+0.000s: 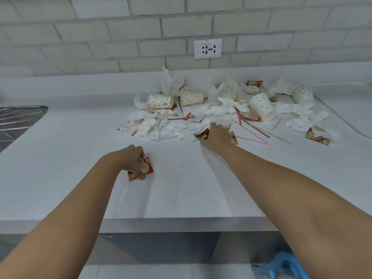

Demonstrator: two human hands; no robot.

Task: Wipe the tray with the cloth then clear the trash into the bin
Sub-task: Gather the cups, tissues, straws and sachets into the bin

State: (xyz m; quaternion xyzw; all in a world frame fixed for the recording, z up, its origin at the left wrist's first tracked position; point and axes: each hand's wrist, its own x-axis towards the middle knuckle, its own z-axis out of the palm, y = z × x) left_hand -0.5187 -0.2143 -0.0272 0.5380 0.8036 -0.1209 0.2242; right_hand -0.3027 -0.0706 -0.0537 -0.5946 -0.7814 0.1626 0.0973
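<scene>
A heap of trash lies at the back of the white counter (60,168): crumpled white tissues (161,127), several dotted paper cups (261,106), red-striped straws (251,135) and red sachets (317,137). My left hand (131,160) pinches a red coffee sachet (146,168) on the counter, in front of the heap. My right hand (218,135) reaches into the heap's near edge and grips another sachet (203,136) among the tissues. No tray, cloth or bin is in view.
A grey draining surface (18,121) sits at the counter's left edge. A wall socket (208,48) is on the brick wall behind the heap. Something blue (285,264) stands on the floor at lower right, below the counter's front edge (181,225).
</scene>
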